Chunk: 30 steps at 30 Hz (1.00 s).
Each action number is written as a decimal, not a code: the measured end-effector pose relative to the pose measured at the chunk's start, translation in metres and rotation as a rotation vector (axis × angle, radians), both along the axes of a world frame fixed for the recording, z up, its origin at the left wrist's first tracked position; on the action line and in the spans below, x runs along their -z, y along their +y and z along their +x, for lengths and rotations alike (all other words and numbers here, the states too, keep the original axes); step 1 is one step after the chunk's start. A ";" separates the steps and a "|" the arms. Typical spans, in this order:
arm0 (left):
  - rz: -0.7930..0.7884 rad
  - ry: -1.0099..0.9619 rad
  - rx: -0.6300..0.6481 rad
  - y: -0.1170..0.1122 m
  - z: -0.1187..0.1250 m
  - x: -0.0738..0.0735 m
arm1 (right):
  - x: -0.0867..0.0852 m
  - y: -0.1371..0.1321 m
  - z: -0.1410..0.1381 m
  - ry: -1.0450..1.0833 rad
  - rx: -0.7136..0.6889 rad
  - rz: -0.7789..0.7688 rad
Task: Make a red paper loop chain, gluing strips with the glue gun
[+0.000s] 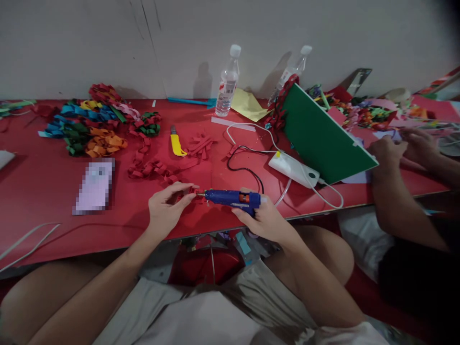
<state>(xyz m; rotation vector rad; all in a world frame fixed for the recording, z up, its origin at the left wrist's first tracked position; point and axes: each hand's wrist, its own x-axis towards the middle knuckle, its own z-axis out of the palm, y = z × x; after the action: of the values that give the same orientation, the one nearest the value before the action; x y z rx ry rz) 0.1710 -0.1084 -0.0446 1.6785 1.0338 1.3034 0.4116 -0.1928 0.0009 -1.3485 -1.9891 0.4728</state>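
My right hand (268,218) is wrapped round the handle of a blue hot glue gun (230,197), its nozzle pointing left. The nozzle tip meets a small red paper strip (193,189) pinched between the thumb and fingers of my left hand (168,206). Just beyond that hand, a red paper chain (154,168) of linked loops lies on the table. Loose red paper strips (201,145) sit in a small pile behind the glue gun. Beside them is a yellow utility knife (176,143).
Colourful paper chains (89,127) heap at the left, above a pixelated phone (95,186). A water bottle (227,84) stands at the back. A green board (319,139) leans behind a white power strip (293,168) and its cords. At right, a co-worker's hands (390,148) handle paper.
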 end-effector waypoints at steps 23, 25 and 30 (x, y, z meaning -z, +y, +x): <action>-0.086 -0.167 0.018 0.002 0.003 -0.003 | 0.014 0.015 0.042 -0.115 0.327 -0.046; -0.099 -0.174 0.017 0.002 0.003 -0.003 | 0.024 0.023 0.039 -0.202 0.358 -0.050; -0.140 -0.188 0.012 0.004 0.002 -0.001 | 0.041 0.028 0.037 -0.175 0.413 -0.021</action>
<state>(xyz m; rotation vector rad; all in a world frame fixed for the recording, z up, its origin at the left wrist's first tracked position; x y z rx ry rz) 0.1726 -0.1043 -0.0434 1.4264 0.9786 1.3218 0.4488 -0.1644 -0.0403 -1.8100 -1.7723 0.1879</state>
